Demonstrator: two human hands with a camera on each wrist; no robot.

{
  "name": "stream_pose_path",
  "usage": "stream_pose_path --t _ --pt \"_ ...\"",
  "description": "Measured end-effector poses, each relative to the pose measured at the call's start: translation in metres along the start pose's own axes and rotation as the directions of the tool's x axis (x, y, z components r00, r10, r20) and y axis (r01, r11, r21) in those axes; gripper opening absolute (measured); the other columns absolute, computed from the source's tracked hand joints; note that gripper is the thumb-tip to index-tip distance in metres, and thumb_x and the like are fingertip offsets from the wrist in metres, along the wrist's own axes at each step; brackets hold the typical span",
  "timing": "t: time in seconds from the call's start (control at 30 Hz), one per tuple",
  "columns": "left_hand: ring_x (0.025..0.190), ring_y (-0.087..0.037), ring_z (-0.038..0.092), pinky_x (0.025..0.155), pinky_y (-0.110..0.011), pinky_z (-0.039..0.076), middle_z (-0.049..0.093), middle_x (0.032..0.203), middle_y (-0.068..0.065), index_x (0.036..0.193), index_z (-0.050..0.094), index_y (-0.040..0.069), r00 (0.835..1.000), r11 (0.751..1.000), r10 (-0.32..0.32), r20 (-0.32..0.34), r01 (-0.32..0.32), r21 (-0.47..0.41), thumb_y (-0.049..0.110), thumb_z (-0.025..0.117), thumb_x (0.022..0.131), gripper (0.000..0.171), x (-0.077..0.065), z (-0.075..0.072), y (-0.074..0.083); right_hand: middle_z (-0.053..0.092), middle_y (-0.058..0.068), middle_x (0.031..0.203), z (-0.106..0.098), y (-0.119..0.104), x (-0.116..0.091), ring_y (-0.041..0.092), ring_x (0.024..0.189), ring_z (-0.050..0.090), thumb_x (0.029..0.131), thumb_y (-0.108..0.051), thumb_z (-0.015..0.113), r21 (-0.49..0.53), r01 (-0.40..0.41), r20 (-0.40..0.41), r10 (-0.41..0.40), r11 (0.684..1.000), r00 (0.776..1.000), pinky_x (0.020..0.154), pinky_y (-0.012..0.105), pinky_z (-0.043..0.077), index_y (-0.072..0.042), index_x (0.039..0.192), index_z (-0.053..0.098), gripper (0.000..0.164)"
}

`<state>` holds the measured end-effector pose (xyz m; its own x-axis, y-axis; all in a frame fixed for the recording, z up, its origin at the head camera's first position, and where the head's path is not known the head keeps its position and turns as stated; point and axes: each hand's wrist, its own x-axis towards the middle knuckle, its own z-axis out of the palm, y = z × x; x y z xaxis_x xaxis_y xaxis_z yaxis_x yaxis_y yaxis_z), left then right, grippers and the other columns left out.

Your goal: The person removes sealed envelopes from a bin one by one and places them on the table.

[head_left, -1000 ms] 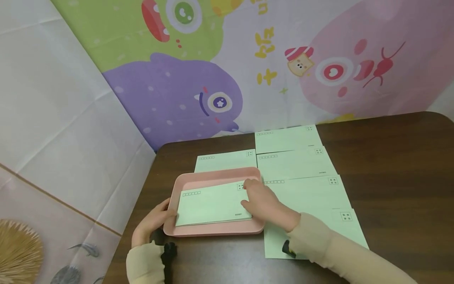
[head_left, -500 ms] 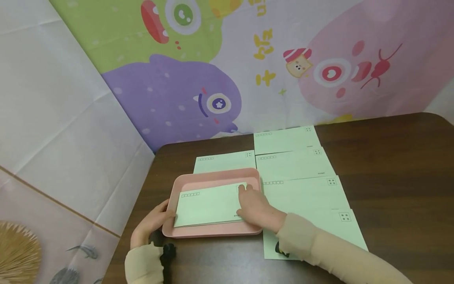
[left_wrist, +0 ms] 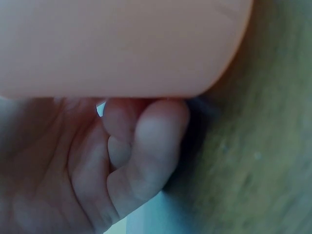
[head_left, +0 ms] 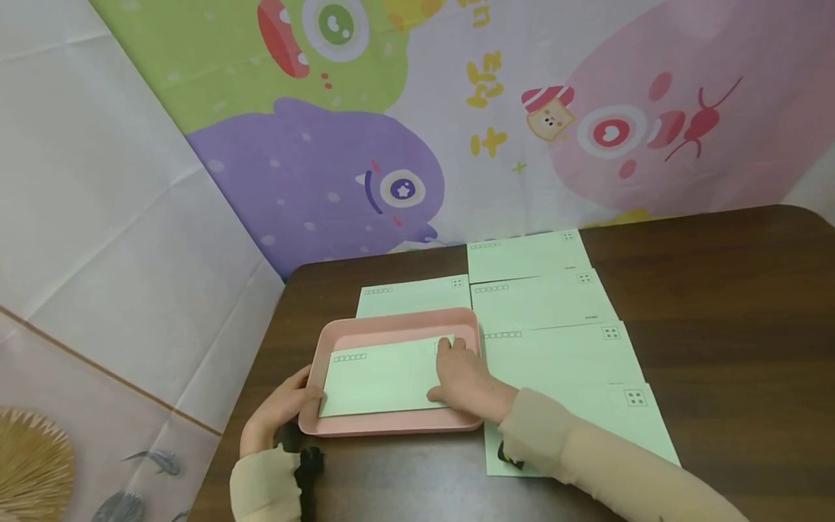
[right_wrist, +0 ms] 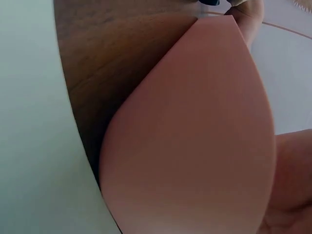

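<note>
A pink tray [head_left: 417, 422] sits on the dark wooden table with pale green envelopes [head_left: 378, 380] stacked in it. Boxes and a stamp square are printed on the top envelope. My left hand [head_left: 283, 402] grips the tray's left end, thumb at the rim; in the left wrist view its bent fingers [left_wrist: 151, 151] are against the tray's outer wall. Over the stack's right end lies my right hand [head_left: 466, 377], fingertips on the stamp corner and thumb apart from them near the lower edge. In the right wrist view the tray wall [right_wrist: 190, 122] hides most of that hand.
Several more green envelopes [head_left: 548, 355] lie on the table right of the tray, overlapping in a column up to the printed cloth [head_left: 522, 203]. Another envelope [head_left: 411, 297] pokes out behind the tray. White panels [head_left: 130, 203] stand at the left.
My right hand has shifted left over the top envelope, its thumb moving lower and covering the small printed text. The envelope stays nearly in place. My left hand keeps its hold on the tray.
</note>
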<state>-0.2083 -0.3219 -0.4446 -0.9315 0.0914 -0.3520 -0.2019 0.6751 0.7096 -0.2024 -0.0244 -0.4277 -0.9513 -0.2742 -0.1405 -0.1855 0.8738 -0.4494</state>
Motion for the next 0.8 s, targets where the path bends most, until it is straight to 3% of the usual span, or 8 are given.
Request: stream_pose_path --t 0.43,0.8 --pt "0.123 -0.038 0.036 0.101 -0.057 0.026 0.036 0.137 -0.025 0.139 0.029 -0.001 1.0 1.0 0.018 0.01 -0.018 0.005 0.014 0.046 0.085 0.059 0.0008 -0.0007 -0.0011 0.053 0.023 0.103 -0.0002 0.0019 0.0031 0.024 0.075 0.055 0.066 -0.027 0.08 0.006 -0.007 0.026 0.006 1.0 1.0 0.068 0.034 0.05 0.007 0.125 0.036 0.081" --pt "0.126 -0.04 0.032 0.102 -0.057 0.024 0.033 0.139 -0.026 0.141 0.024 -0.002 1.0 1.0 0.012 0.015 -0.012 0.013 0.014 0.045 0.086 0.061 0.0008 -0.0008 -0.0023 0.054 0.022 0.096 0.0052 0.0025 -0.0036 0.024 0.068 0.057 0.065 -0.019 0.08 -0.002 0.038 -0.093 -0.038 0.999 0.995 0.06 0.03 0.05 0.009 0.12 0.038 0.075"
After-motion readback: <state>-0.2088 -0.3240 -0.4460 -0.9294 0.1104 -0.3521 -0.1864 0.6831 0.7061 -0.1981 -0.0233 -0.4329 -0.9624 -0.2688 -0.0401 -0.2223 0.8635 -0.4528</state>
